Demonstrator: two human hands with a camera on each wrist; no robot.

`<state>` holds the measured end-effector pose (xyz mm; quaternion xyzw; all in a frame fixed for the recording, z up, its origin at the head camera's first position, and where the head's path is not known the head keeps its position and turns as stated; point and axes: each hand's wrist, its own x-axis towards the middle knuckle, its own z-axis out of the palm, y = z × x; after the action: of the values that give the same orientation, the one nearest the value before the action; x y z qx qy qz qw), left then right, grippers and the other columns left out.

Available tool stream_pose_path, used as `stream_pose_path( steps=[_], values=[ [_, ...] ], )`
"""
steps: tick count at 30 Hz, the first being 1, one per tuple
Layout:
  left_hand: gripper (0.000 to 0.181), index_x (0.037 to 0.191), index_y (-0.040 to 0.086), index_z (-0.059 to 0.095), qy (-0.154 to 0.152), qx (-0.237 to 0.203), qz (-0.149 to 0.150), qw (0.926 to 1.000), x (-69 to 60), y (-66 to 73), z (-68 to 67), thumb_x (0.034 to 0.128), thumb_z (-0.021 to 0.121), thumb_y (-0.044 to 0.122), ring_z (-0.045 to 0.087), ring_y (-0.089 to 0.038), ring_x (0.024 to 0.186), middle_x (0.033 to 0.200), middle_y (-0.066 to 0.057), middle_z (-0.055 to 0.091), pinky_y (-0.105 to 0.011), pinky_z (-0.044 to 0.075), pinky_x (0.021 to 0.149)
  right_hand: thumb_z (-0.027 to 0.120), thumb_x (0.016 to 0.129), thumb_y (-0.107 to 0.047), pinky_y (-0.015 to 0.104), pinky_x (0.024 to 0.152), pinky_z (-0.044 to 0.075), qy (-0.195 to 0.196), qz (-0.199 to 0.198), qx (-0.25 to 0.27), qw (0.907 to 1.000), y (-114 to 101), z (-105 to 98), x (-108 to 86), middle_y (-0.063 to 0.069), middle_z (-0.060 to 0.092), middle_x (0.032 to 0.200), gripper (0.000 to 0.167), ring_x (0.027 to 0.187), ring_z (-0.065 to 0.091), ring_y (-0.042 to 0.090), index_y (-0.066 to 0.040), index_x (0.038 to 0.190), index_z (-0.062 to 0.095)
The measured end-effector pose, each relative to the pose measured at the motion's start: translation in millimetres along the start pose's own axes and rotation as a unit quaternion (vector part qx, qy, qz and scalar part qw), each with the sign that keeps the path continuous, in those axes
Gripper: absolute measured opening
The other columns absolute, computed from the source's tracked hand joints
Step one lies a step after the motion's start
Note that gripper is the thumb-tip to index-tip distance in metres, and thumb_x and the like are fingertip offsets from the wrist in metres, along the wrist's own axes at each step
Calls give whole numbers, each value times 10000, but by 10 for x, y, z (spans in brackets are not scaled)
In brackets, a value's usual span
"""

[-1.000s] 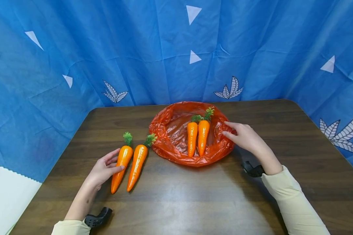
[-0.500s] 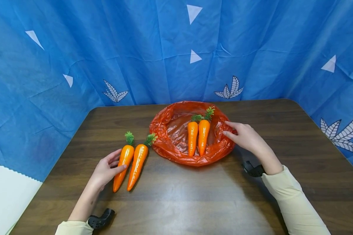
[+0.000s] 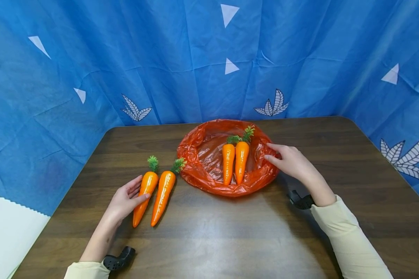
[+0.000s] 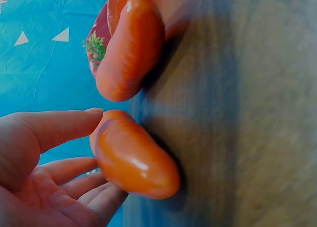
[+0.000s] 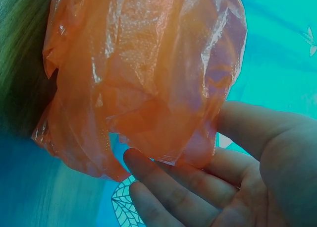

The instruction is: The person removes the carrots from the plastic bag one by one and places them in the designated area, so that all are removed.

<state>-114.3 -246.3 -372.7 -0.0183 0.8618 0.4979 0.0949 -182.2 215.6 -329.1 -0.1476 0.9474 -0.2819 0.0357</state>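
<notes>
Thumb and fingers of my left hand [image 3: 123, 202] lie on either side of the leftmost orange carrot [image 3: 145, 195], lightly gripping it near the table. The left wrist view shows the thumb against this carrot [image 4: 141, 162] and the fingers on its other side. Just to its right lies a second carrot [image 3: 163, 198], its green top by the bag's rim. My right hand [image 3: 295, 162] pinches the right rim of the red plastic bag [image 3: 195, 176]; the thin plastic [image 5: 143, 88] passes between thumb and fingers. Inside the spread bag two carrots [image 3: 228, 164] [image 3: 241, 162] lie side by side.
The dark wooden table [image 3: 209, 248] reaches to a blue curtain [image 3: 167, 58] with white triangles and leaf prints. A white cloth edge [image 3: 10, 228] shows at the far left. Each wrist wears a black device, the left one [image 3: 118, 259] low over the table.
My left hand and the leftmost carrot shifted slightly to the right, then a little back to the left. My right hand, the bag and the other carrots have stayed in place.
</notes>
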Motion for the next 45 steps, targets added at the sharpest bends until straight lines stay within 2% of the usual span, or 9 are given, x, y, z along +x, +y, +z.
stream_pose_path(
  steps=[6, 13, 21, 25, 27, 31, 35, 42, 45],
  values=[
    [677, 1423, -120, 215, 9, 365, 184, 9992, 33, 121, -66, 914, 605, 98, 271, -424, 1304, 1438, -312, 245, -494, 266, 1028, 588, 933, -210, 423, 753, 525, 0, -90, 18, 10000, -7, -20, 17, 273, 564, 1163, 528, 859, 589, 290, 79, 1347, 434],
    [690, 1467, -18, 213, 335, 848, 848, 9922, 157, 600, -48, 934, 590, 208, 280, -386, 1314, 1453, -262, 268, -505, 279, 1019, 585, 935, -218, 431, 767, 519, -5, -20, 57, 10000, 13, -35, 0, 272, 557, 1177, 533, 882, 584, 299, 75, 1353, 429],
    [667, 1484, 74, 241, -191, 606, 1565, 9856, 432, 1201, 360, 932, 593, 204, 323, -342, 1306, 1449, -204, 321, -465, 317, 1009, 582, 935, -217, 444, 784, 511, 6, -1, 105, 9999, 31, -27, -24, 271, 554, 1182, 533, 912, 582, 313, 78, 1352, 427],
    [687, 1491, 107, 237, -498, 501, 1718, 9826, 589, 1458, 657, 921, 610, 201, 334, -319, 1304, 1451, -183, 328, -438, 353, 993, 584, 934, -211, 423, 763, 522, 17, 15, 122, 9999, 44, -24, -28, 270, 559, 1172, 531, 860, 582, 284, 83, 1348, 428],
    [698, 1493, 132, 235, -691, 414, 1626, 9834, 662, 1542, 812, 917, 616, 229, 335, -294, 1307, 1456, -166, 325, -418, 351, 1000, 585, 933, -206, 413, 750, 527, 30, 1, 127, 9999, 49, -24, -31, 267, 564, 1162, 526, 837, 582, 273, 82, 1346, 432],
    [732, 1500, 144, 202, -1172, 79, 1321, 9843, 800, 1592, 1101, 910, 626, 231, 312, -255, 1322, 1480, -146, 279, -384, 323, 1023, 584, 934, -197, 404, 737, 531, 66, -45, 151, 9999, 42, -24, -30, 261, 573, 1152, 517, 831, 587, 271, 80, 1345, 436],
    [756, 1502, 104, 168, -1423, -58, 1041, 9843, 916, 1532, 1331, 907, 628, 184, 304, -282, 1324, 1484, -154, 273, -395, 310, 1031, 582, 935, -192, 401, 737, 532, 69, -55, 173, 9998, 25, -23, -25, 257, 572, 1163, 511, 846, 590, 278, 76, 1346, 438],
    [803, 1503, 65, 111, -1388, -211, 721, 9875, 1024, 1370, 1560, 897, 633, 146, 236, -266, 1348, 1510, -141, 210, -411, 222, 1072, 577, 939, -209, 406, 744, 529, 45, -109, 173, 9998, 1, -34, -21, 259, 561, 1185, 511, 859, 586, 279, 69, 1346, 444],
    [850, 1510, 99, 83, -1321, -2, 708, 9887, 1051, 1326, 1646, 882, 654, 149, 196, -249, 1362, 1525, -125, 163, -402, 196, 1082, 573, 942, -219, 415, 756, 525, 49, -124, 146, 9998, 1, -44, -30, 258, 560, 1187, 509, 861, 583, 275, 67, 1344, 449]
  ],
)
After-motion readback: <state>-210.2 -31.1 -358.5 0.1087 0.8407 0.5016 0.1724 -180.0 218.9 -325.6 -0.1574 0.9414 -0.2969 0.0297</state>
